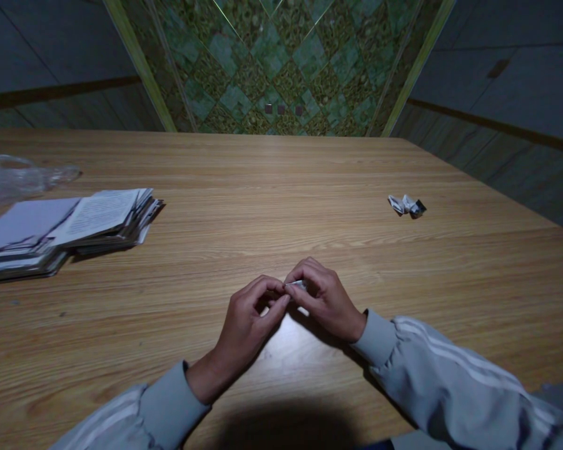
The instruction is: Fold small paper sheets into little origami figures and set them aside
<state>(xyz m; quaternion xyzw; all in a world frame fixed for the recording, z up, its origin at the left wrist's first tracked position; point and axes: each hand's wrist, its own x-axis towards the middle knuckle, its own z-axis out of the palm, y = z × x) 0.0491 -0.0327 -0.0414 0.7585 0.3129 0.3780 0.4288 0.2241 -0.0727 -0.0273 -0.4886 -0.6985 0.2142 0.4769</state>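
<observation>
My left hand (pixel 256 312) and my right hand (pixel 323 295) meet just above the middle of the wooden table (pixel 206 237), fingertips touching. Between them is a small folded piece of paper (pixel 298 284), pale with a darker edge. The thumb and fingers of my right hand pinch it, and fingers cover most of it. My left thumb and forefinger press at its left end. Both hands are closed in a pinch. How the paper is folded under the fingers is hidden.
Small folded paper pieces (pixel 407 205), white and black, lie toward the right. At the left are stacks of printed paper (pixel 98 215) and a clear plastic bag (pixel 23 178). A patterned tiled wall (pixel 281 69) stands beyond the table's far edge.
</observation>
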